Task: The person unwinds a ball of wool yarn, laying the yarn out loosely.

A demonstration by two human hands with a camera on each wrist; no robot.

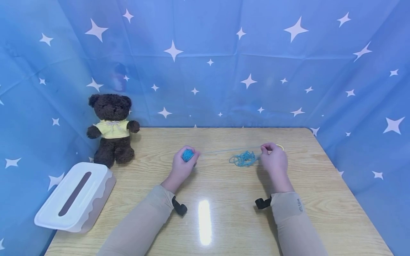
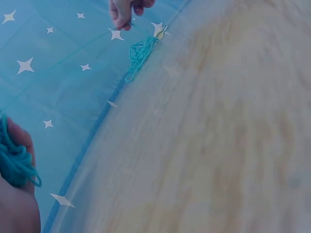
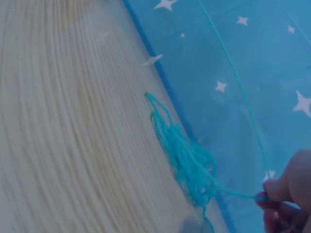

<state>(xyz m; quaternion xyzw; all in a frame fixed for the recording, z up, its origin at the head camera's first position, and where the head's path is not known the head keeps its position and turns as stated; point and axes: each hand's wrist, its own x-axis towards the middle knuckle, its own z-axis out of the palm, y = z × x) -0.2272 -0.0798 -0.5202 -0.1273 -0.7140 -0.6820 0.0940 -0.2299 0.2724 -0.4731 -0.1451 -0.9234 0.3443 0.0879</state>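
My left hand (image 1: 183, 164) grips a wound ball of turquoise yarn (image 1: 187, 155); in the left wrist view, loops of that ball (image 2: 15, 158) stick out past the fingers. A thin yarn strand (image 1: 229, 150) runs from it across to my right hand (image 1: 274, 161), which pinches the strand between thumb and fingertips. In the right wrist view the pinched yarn (image 3: 238, 194) also leads to a loose tangle of yarn (image 3: 184, 158) lying on the table beside that hand. Part of a yellow ring-like thing (image 1: 280, 146) shows behind the right hand, mostly hidden.
A dark brown teddy bear (image 1: 112, 128) in a yellow top sits at the table's back left. In front of it lies a white box with a slotted lid (image 1: 48, 209). Under everything is a wood-grain table (image 1: 237, 220); a blue star-patterned curtain (image 1: 205, 96) hangs behind and at the sides.
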